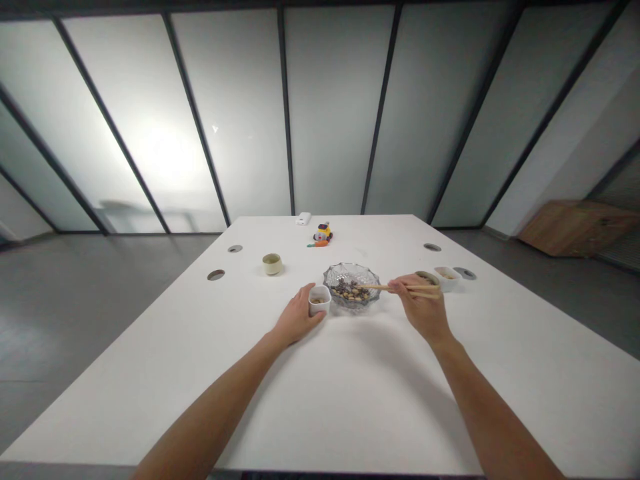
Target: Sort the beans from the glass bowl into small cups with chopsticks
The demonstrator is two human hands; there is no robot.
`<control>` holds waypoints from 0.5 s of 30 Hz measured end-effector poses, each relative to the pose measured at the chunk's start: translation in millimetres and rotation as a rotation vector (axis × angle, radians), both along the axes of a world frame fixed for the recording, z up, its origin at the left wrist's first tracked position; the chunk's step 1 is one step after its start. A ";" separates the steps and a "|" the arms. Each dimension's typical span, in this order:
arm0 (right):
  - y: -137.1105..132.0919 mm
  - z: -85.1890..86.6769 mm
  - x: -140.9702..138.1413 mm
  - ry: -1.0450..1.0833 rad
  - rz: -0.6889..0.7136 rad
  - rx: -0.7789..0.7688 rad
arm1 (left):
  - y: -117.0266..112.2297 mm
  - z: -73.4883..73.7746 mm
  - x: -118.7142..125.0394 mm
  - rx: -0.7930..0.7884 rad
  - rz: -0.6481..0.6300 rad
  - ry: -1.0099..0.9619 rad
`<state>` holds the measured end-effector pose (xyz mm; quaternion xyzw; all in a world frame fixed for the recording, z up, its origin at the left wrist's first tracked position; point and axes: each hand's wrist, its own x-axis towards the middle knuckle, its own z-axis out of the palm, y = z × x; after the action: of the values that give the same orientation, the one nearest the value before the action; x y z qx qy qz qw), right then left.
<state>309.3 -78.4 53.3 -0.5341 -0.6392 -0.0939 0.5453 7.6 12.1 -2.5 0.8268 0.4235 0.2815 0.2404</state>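
My left hand (299, 317) is wrapped round a small white cup (320, 307), which has a few small brownish bits at its bottom. Right beside that cup stands a clear glass bowl (373, 280) with a scalloped rim, holding a mix of dark and yellowish bean-like pieces (350, 291). In my right hand (423, 308) is a pair of wooden chopsticks (377, 287), their tips reaching into the bowl over the pieces. Whether the tips pinch a piece is too small to tell.
Behind my right hand are a second white cup (449, 280) and a partly hidden round greenish cup (427, 276). Another pale green cup (272, 265) stands left. Farther back lie a yellow toy (324, 231), an orange carrot-shaped thing (319, 244) and a white object (303, 218). Round holes (216, 275) pierce the white table (165, 373).
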 end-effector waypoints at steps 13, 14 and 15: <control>-0.1 -8.6 -3.5 0.057 0.108 -0.126 | -1.4 2.2 0.3 -0.003 0.005 0.022; -0.2 -7.6 -3.2 0.044 0.105 -0.111 | -1.3 2.1 0.3 -0.002 0.004 0.022; -0.1 -6.6 -2.8 0.027 0.103 -0.092 | -1.2 2.1 0.3 -0.002 0.004 0.023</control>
<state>306.5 -78.6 46.7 -0.5265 -0.6620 -0.0290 0.5327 7.9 10.9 -0.5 0.8288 0.4281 0.2723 0.2358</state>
